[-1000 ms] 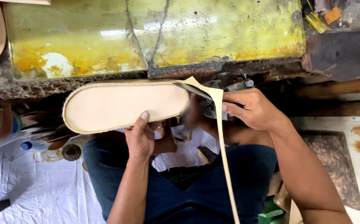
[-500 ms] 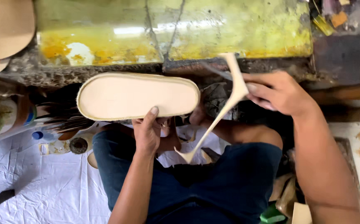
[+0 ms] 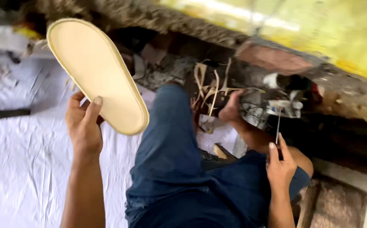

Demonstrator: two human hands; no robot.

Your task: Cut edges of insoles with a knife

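Right grip (image 3: 280,165) on blurred thin blade (image 3: 278,126)

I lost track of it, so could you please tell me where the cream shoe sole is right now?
In the head view the cream shoe sole is at upper left, held at its lower end by the left hand, above the white sheet.

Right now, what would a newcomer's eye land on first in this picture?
Most striking is the pale cream, oval shoe sole, held up at upper left by the left hand. At lower right, the right hand pinches a thin, dark, blade-like tool above the blue-jeaned lap. Pale trimmed strips lie scattered ahead.
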